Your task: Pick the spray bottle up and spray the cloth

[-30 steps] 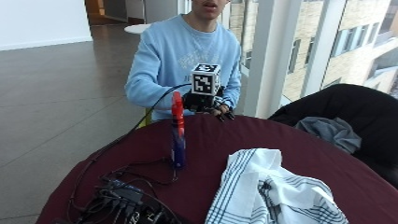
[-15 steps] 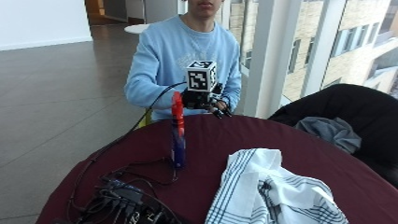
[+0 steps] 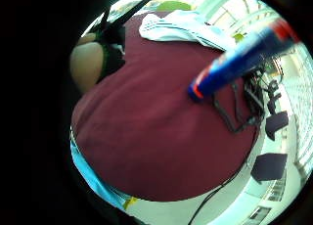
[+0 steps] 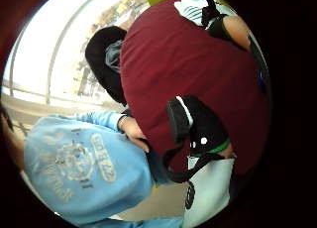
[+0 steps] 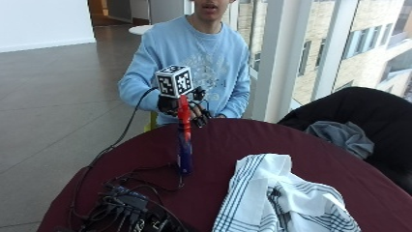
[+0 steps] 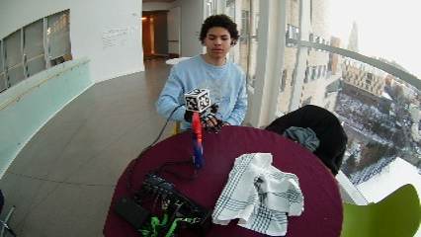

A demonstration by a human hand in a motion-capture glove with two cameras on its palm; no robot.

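The blue spray bottle (image 5: 184, 145) with its red top stands upright on the round maroon table (image 5: 257, 140), left of the middle. My gloved right hand (image 5: 199, 110) hovers over the table's far edge, just behind the bottle's top and apart from it, fingers hanging relaxed and holding nothing. A white cloth (image 5: 277, 193) with dark stripes lies crumpled at the near right. In the little finger side palm view the bottle (image 3: 239, 58) stands a short way off, with the cloth (image 3: 181, 27) beyond it. The wide view shows bottle (image 6: 197, 145), hand (image 6: 210, 119) and cloth (image 6: 260, 195).
A tangle of black cables and electronics (image 5: 128, 208) covers the table's near left. A black chair (image 5: 367, 111) with a grey garment (image 5: 341, 135) stands at the right, and a green chair (image 6: 381, 217) nearer. The person's bare hand (image 4: 132, 133) rests at the table's far edge.
My gloved hand has moved sideways from the right of the bottle to just behind its top. Bottle and cloth have not moved.
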